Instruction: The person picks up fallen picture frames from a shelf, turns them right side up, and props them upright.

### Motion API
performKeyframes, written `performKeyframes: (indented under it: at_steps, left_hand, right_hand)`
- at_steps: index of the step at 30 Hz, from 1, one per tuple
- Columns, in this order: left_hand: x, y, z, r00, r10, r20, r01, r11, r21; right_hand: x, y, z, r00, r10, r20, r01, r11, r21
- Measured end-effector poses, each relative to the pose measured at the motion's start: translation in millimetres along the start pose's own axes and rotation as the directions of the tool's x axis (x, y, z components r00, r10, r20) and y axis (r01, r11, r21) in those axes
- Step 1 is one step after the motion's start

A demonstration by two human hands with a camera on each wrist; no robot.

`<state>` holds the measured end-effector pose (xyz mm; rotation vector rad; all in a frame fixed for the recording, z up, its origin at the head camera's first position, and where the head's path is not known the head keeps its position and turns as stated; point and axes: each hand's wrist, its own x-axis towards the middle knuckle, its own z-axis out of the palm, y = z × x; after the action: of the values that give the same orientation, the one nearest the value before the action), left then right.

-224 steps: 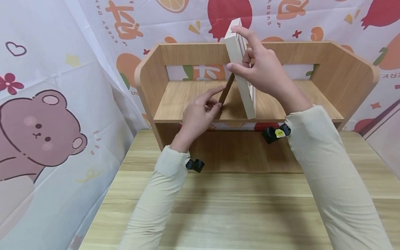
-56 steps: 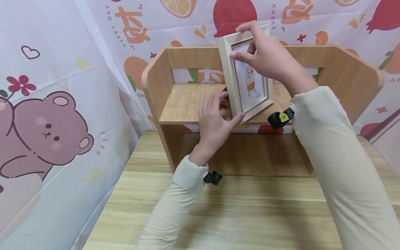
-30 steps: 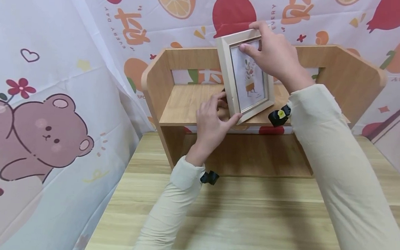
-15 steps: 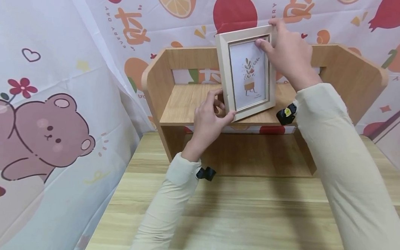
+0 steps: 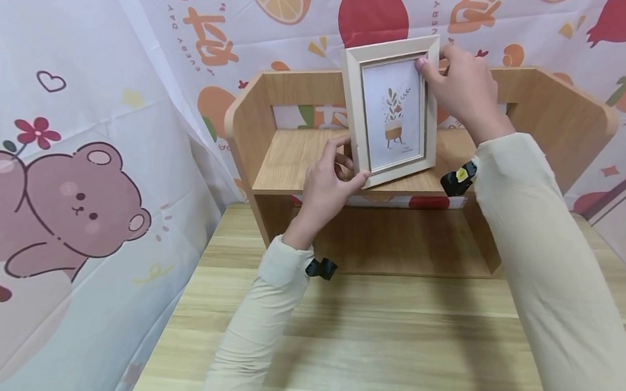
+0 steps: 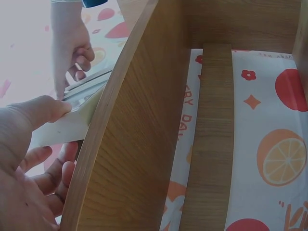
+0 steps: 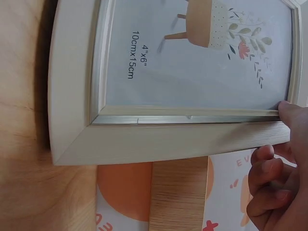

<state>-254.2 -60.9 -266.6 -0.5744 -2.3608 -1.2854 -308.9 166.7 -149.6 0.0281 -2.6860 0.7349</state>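
A cream picture frame [image 5: 352, 103] with a potted-plant print stands on the upper board of a wooden desk shelf [image 5: 288, 159], leaning back a little and turned slightly. My left hand [image 5: 327, 181] pinches its lower left corner, thumb on the front and fingers behind. In the left wrist view that thumb [image 6: 53, 109] lies on the frame's pale edge. My right hand [image 5: 464, 88] grips the upper right side, its thumb on the front. The right wrist view shows the picture frame [image 7: 120, 142] close up, with "4"x6" 10cmx15cm" printed on the insert. The frame's back is hidden.
The shelf has raised side panels [image 5: 566, 123] and a back rail [image 5: 302, 88]. Below the upper board is an open lower level [image 5: 395, 241]. The shelf stands on a light wood table [image 5: 380, 341], with printed cloth [image 5: 111, 90] behind and at the left.
The picture frame has turned from edge-on to face the head camera. My right hand has slid from its top to its upper right side; my left hand has moved to the lower left corner.
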Motion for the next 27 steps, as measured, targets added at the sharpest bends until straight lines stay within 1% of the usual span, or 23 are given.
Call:
performKeyframes:
  at_steps: [7, 14, 21, 27]
  left_hand:
    - [1.4, -2.2, -1.8, 1.0, -0.001, 0.014, 0.001, 1.0, -0.021]
    - [2.8, -5.3, -5.2, 0.998, -0.044, 0.041, 0.046, 0.998, -0.042]
    - [6.5, -7.0, -10.8, 0.995, -0.069, 0.075, 0.075, 0.994, -0.076]
    - [9.2, -7.4, -14.5, 0.991, -0.094, 0.1, 0.104, 0.989, -0.109]
  right_hand:
    - [-2.0, -1.8, -1.8, 1.0, 0.004, -0.001, -0.004, 1.0, 0.004]
    - [-3.8, -1.9, -4.4, 1.0, 0.005, -0.001, -0.005, 1.0, -0.004]
    - [-7.5, -1.1, -3.8, 1.0, 0.008, -0.023, -0.008, 1.0, 0.016]
    - [-9.1, -3.0, -4.4, 0.999, -0.001, -0.047, 0.001, 1.0, 0.01]
